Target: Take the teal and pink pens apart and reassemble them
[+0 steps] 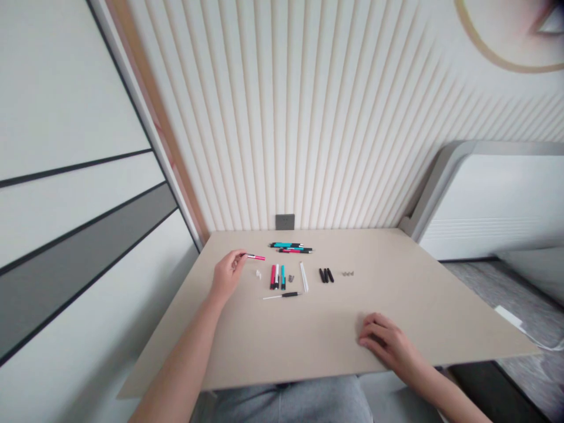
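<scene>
Near the table's left side, my left hand (230,271) is closed in a pinch on one end of a pink pen barrel (259,258), which points right above the tabletop. My right hand (385,341) rests by the front edge, fingers loosely curled and nothing visible in them. Between the hands lie pink, white and blue pen barrels (282,277) in a row, small white pieces (258,274), small dark clips (291,278) and thin white refills (304,277). A refill with a black grip part (289,294) lies crosswise in front of them.
Several whole pens (291,247) lie at the back of the beige table (326,329). Three black grips (326,275) and small metallic tips (348,274) lie right of the refills. A ribbed wall with a dark socket (285,222) stands behind; a cabinet is left, a bed right.
</scene>
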`<state>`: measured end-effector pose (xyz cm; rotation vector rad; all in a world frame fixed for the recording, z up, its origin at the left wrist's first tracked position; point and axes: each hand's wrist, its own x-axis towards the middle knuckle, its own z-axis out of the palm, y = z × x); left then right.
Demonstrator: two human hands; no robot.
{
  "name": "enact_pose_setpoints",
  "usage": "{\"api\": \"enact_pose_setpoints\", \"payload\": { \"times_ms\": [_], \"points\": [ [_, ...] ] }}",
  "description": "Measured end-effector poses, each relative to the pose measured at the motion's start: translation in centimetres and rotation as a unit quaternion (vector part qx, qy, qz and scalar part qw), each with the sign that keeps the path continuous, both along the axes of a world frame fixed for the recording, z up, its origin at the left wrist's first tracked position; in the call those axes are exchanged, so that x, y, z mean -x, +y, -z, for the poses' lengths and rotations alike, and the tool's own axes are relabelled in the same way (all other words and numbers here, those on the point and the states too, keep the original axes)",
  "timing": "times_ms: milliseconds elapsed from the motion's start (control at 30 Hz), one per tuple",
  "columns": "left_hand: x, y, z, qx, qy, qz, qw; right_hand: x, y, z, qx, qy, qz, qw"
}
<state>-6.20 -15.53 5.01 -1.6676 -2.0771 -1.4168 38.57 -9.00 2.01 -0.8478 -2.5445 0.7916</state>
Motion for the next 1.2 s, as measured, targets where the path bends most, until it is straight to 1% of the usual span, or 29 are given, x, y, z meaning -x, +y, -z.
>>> {"api": "enact_pose_setpoints", "payload": {
  "times_ms": [167,267,333,400,500,567,633,700,767,833,900,967,1200],
  "points": [
    [0.4,0.1,0.5,0.004,-0.018,-0.041,0.999,-0.9,0.7,1.3,-0.017,-0.006,0.035,0.999],
    [0.7,0.2,0.7,0.007,-0.028,-0.056,0.998,-1.4,0.9,1.8,-0.027,-0.005,0.037,0.999],
    [0.8,0.2,0.8,0.005,-0.031,-0.063,0.998,-1.0,0.9,1.5,-0.033,-0.006,0.021,0.999],
    [0.9,0.3,1.0,0.001,-0.033,-0.070,0.997,0.2,0.9,0.6,-0.042,-0.010,-0.009,0.999],
    [0.8,0.4,1.2,0.005,-0.030,-0.076,0.997,4.1,0.9,-1.7,-0.070,-0.003,-0.046,0.996],
    [0.7,0.5,1.4,0.013,-0.025,-0.073,0.997,8.0,1.1,-3.2,-0.101,0.019,-0.060,0.993],
    [0.5,0.4,1.5,0.021,-0.021,-0.068,0.997,12.4,1.4,-4.3,-0.123,0.036,-0.072,0.989],
    [0.3,0.4,1.7,0.032,-0.018,-0.062,0.997,17.0,1.7,-5.0,-0.143,0.028,-0.085,0.986],
    [0.1,0.4,1.8,0.042,-0.016,-0.055,0.997,21.1,1.8,-5.3,-0.162,-0.017,-0.086,0.983],
    [0.0,0.3,2.0,0.047,-0.015,-0.048,0.998,24.3,1.8,-5.2,-0.170,-0.073,-0.081,0.979],
    [-0.1,0.3,2.0,0.046,-0.013,-0.042,0.998,26.4,1.6,-4.9,-0.173,-0.110,-0.062,0.977],
    [-0.1,0.3,2.1,0.045,-0.012,-0.041,0.998,27.6,1.5,-4.4,-0.173,-0.123,-0.048,0.976],
    [-0.5,0.5,2.0,0.060,-0.006,-0.056,0.997,28.9,1.6,-3.3,-0.165,-0.141,-0.034,0.976]
  ]
}}
